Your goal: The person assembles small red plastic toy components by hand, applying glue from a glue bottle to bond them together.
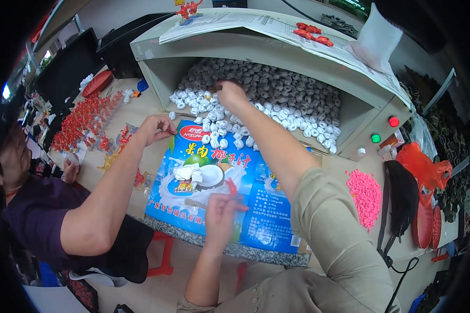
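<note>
My left hand (pixel 221 218) is over a blue printed cardboard sheet (pixel 266 219), its fingers closed on a small red plastic figure piece (pixel 231 186). My right arm stretches forward, and my right hand (pixel 231 95) is at a large heap of small white ring-like pieces (pixel 277 86) under a grey shelf. Its fingers look curled at the heap; what they hold, if anything, is hidden. A crumpled white piece (pixel 188 173) lies on the cardboard. Several white pieces (pixel 223 143) have spread onto the cardboard's far edge.
At left, a co-worker's hand (pixel 159 128) reaches the cardboard's far left corner. Many red figures (pixel 81 125) cover the table beyond. The grey shelf (pixel 146 49) bears newspaper and red figures. At right are pink pieces (pixel 364 195), a black bag (pixel 401 198) and red trays (pixel 422 227).
</note>
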Action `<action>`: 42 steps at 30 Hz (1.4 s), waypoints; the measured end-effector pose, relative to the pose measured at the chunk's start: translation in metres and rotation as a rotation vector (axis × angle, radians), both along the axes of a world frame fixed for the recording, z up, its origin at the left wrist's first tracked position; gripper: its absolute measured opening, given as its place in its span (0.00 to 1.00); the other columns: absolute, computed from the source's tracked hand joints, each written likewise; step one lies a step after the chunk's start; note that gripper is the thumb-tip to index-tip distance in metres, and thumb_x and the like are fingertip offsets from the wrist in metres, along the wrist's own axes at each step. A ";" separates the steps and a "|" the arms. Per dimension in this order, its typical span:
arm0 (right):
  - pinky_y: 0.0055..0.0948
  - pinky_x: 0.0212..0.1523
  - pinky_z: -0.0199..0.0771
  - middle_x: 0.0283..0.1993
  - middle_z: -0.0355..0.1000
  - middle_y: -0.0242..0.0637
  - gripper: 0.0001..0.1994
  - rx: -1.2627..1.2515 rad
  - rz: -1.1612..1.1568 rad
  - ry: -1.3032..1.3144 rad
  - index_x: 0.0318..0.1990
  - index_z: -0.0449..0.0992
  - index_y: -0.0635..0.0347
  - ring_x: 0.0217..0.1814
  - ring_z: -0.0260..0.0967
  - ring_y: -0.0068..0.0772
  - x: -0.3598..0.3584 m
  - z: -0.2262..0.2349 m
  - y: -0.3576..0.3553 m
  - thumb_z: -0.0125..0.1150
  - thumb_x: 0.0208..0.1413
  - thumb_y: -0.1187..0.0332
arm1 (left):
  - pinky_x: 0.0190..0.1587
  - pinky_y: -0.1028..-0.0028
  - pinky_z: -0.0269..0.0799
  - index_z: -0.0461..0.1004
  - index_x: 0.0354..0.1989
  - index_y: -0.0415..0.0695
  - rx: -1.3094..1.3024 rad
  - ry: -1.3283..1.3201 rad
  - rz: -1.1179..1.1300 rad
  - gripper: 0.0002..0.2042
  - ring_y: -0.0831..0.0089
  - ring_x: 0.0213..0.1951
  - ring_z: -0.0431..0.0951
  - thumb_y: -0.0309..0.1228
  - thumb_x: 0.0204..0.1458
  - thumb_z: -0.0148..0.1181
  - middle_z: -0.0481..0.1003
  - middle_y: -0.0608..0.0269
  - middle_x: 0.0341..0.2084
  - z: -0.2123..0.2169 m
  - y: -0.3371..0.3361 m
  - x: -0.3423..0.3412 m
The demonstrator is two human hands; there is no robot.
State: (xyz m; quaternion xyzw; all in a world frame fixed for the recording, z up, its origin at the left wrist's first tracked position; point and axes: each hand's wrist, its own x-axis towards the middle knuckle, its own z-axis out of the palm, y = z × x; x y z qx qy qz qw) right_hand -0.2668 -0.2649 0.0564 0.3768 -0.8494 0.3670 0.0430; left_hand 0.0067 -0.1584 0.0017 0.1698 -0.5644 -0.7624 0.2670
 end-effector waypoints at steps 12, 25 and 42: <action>0.33 0.38 0.67 0.32 0.71 0.42 0.09 -0.121 -0.133 0.128 0.31 0.75 0.55 0.35 0.68 0.41 0.008 0.018 0.027 0.50 0.42 0.72 | 0.34 0.79 0.65 0.56 0.33 0.39 0.007 0.028 0.010 0.04 0.74 0.28 0.72 0.24 0.51 0.43 0.69 0.59 0.23 0.001 0.003 -0.005; 0.24 0.22 0.65 0.25 0.69 0.39 0.10 -0.176 -0.062 -0.330 0.35 0.71 0.65 0.20 0.64 0.24 0.150 -0.032 0.292 0.53 0.43 0.73 | 0.28 0.81 0.65 0.56 0.38 0.41 -0.016 0.140 0.024 0.07 0.76 0.25 0.72 0.27 0.52 0.43 0.69 0.55 0.30 0.010 0.010 -0.010; 0.33 0.29 0.66 0.31 0.66 0.41 0.07 -0.092 0.034 -0.039 0.32 0.71 0.62 0.29 0.66 0.41 0.177 -0.011 0.336 0.52 0.44 0.72 | 0.37 0.73 0.64 0.60 0.38 0.44 0.411 0.363 -0.149 0.07 0.68 0.33 0.70 0.28 0.51 0.46 0.68 0.53 0.36 -0.002 0.101 0.018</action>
